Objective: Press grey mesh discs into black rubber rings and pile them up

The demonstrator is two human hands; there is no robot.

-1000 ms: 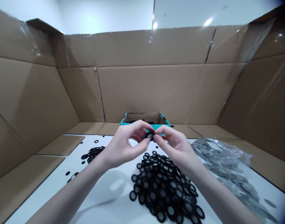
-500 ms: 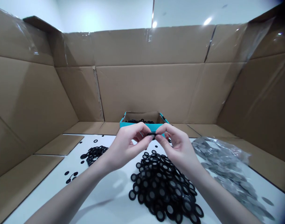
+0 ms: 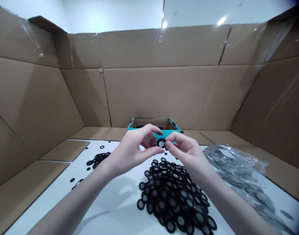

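Note:
Between thumb and fingertips, my right hand (image 3: pixel 185 147) pinches a small black ring (image 3: pixel 161 143) with a pale grey centre, tilted so that its round face shows. My left hand (image 3: pixel 137 145) is just left of it, thumb and index finger parted around the ring's left side and its other fingers curled. Beneath the hands, a large heap of similar black rings with pale centres (image 3: pixel 172 195) lies on the white table (image 3: pixel 110 202).
A teal-edged box (image 3: pixel 175 126) with black pieces inside stands at the back. Left lies a smaller pile of black rings (image 3: pixel 100 159). A clear plastic bag (image 3: pixel 247 160) and many grey discs (image 3: pixel 252 189) lie at right. Cardboard walls (image 3: pixel 159 94) surround the table.
My left thumb and index finger have parted from the ring, which both hands gripped before. The ring has turned from nearly edge-on to show its face, held in my right hand.

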